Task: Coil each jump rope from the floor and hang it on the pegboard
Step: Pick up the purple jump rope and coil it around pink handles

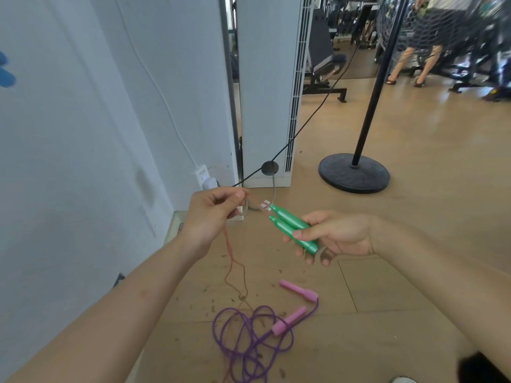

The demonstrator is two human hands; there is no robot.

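purple jump rope (pixel 249 344) lies tangled on the floor (pixel 414 217), nearest. above it, right hand (pixel 337 236) fingers grip paired green handles (pixel 293 228), axis pointing left toward the left hand (pixel 213 214), which pinches their thin orange cord (pixel 229 261) trailing downward.

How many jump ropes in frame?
2. Green-handled rope: handles in the right hand, cord pinched by the left hand. Purple rope, pink handles: tangled on the floor below. More may lie outside the frame.
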